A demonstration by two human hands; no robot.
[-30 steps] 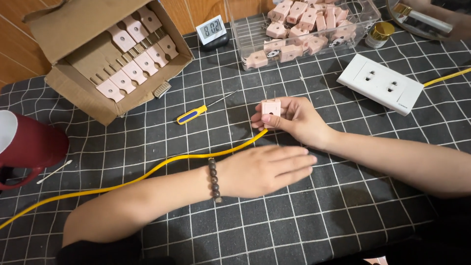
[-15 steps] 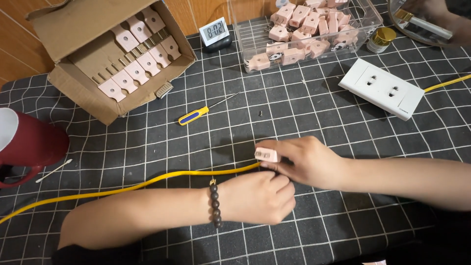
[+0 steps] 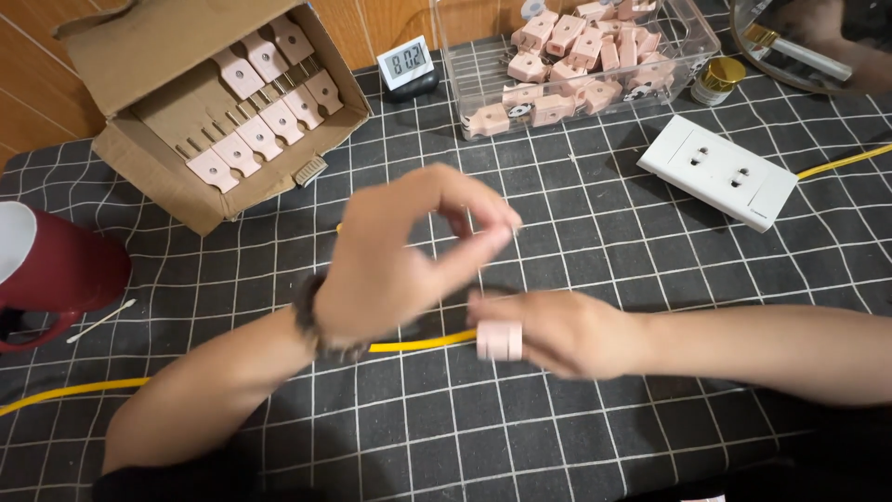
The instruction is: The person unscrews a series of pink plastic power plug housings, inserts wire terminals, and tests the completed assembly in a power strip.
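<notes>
My right hand (image 3: pixel 567 330) grips a small pink plug (image 3: pixel 500 340) just above the black checked mat. A yellow cable (image 3: pixel 418 344) runs from the left edge across the mat and ends at the plug. My left hand (image 3: pixel 390 260), with a bead bracelet on the wrist, is lifted above the cable and blurred. Its fingers are curled, with the thumb and forefinger tips close together, and I see nothing in them. The left hand covers the mat behind it.
A cardboard box (image 3: pixel 139 46) of pink plug parts stands at the back left. Behind are a small digital clock (image 3: pixel 406 63) and a clear container (image 3: pixel 465 84) of pink plugs. A white socket strip (image 3: pixel 720 172) lies right. A red mug (image 3: pixel 56 270) stands left.
My left hand has lifted off the cable and risen towards the camera. My right hand has drawn the pink plug nearer to me. The screwdriver is now hidden behind my left hand.
</notes>
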